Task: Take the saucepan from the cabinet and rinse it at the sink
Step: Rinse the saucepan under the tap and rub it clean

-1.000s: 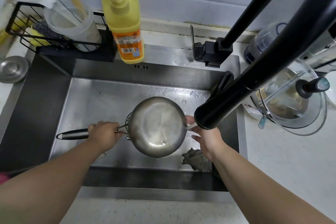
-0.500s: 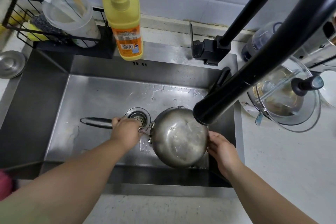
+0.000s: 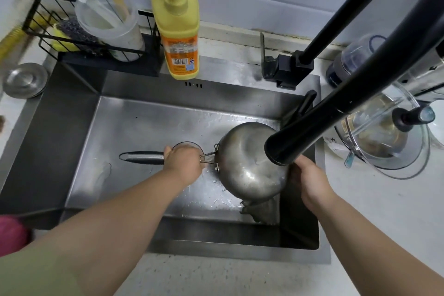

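A steel saucepan is held upside down over the right part of the steel sink, its rounded bottom facing up. My left hand grips its long dark handle close to the pan body. My right hand presses against the pan's right rim. The black faucet spout hangs just above the pan's right side and hides part of it. Water wets the pan's bottom and the sink floor around it.
A yellow dish-soap bottle stands on the sink's back ledge, beside a black wire rack with a plastic cup and scrubbers. A grey rag lies under the pan. A glass lid and jar sit on the right counter, a steel strainer cap at left.
The saucepan has moved from the sink's middle to the right, under the faucet spout, uncovering the drain. Both hands moved with it; my right hand now rests on the pan's right rim.
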